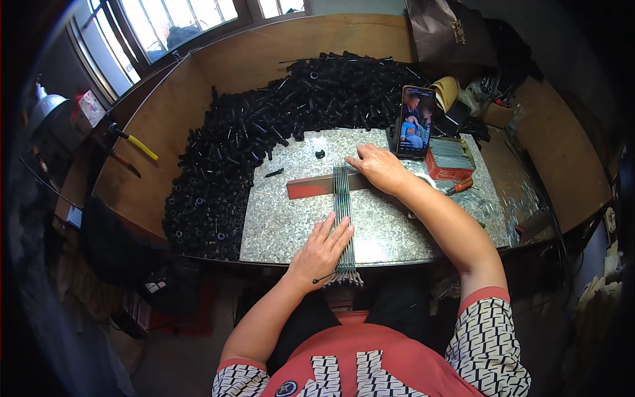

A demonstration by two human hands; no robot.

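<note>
A row of thin dark green rods (341,198) lies side by side on the stone slab (397,238). They cross over a red and grey bar (309,188), and their pale near ends stick out past the slab's front edge. My left hand (321,250) rests open across the near half of the rods, fingers stretched out. At their far ends is my right hand (380,169), its fingers curled and fingertips close together; what they pinch, if anything, is hidden. A small black ring-shaped piece (320,154) and a black tube-like piece (274,173) lie on the slab.
A large heap of black tubular parts (264,109) borders the slab at left and back. Behind my right hand a phone (415,122) stands upright beside a red box (450,160). An orange-handled screwdriver (460,186) lies nearby. Wooden boards (145,152) wall the bench.
</note>
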